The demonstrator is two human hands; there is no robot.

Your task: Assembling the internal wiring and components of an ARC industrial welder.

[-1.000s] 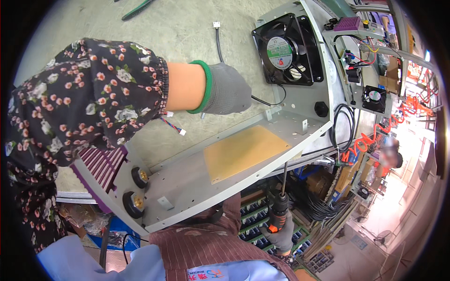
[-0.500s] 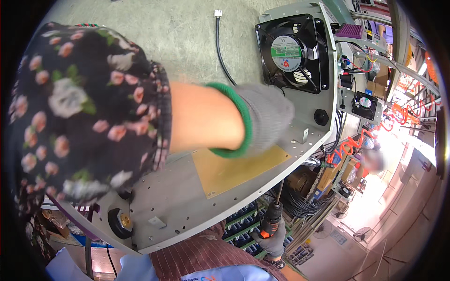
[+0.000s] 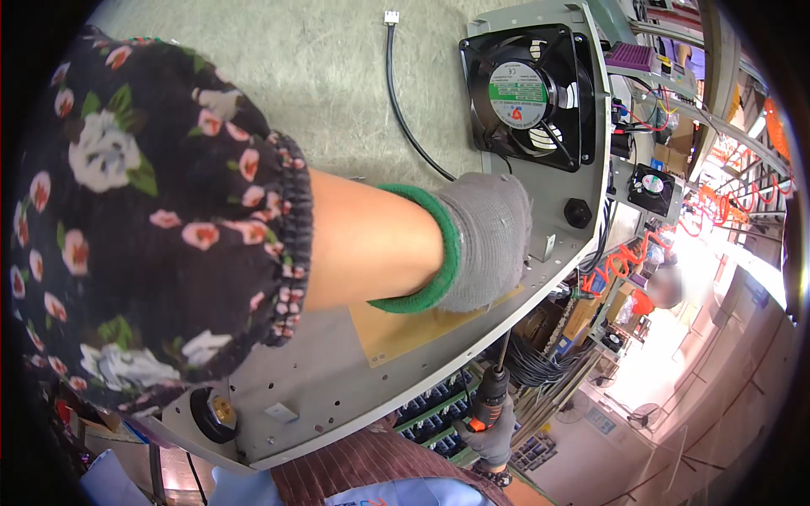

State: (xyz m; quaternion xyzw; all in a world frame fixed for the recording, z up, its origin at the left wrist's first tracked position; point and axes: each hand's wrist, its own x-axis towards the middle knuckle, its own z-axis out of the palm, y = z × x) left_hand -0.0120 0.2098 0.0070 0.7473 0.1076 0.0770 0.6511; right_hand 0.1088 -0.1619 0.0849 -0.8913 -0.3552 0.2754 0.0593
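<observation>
My left hand (image 3: 489,240), in a grey glove with a green cuff, reaches across the grey metal chassis (image 3: 312,384). It is over the yellow insulating sheet (image 3: 396,337), hiding part of it. Its fingers are turned away behind the back of the hand, so what they touch is hidden. Beyond the chassis's near edge, my gloved right hand (image 3: 498,434) is wrapped round a black and orange power screwdriver (image 3: 489,396), whose long bit points up. A black fan (image 3: 527,97) is mounted at the chassis's far right end. A black cable (image 3: 393,76) with a white connector runs beneath my left hand.
A black round fitting (image 3: 213,413) is at the chassis's left end, and a small upright bracket (image 3: 548,247) stands beside my left hand. Racks of blue parts (image 3: 434,401) sit below the near edge. Coiled black cables (image 3: 540,363) hang to the right.
My left hand has come slightly nearer, down over the yellow sheet, uncovering more of the black cable. My right hand holds the power screwdriver in nearly the same place.
</observation>
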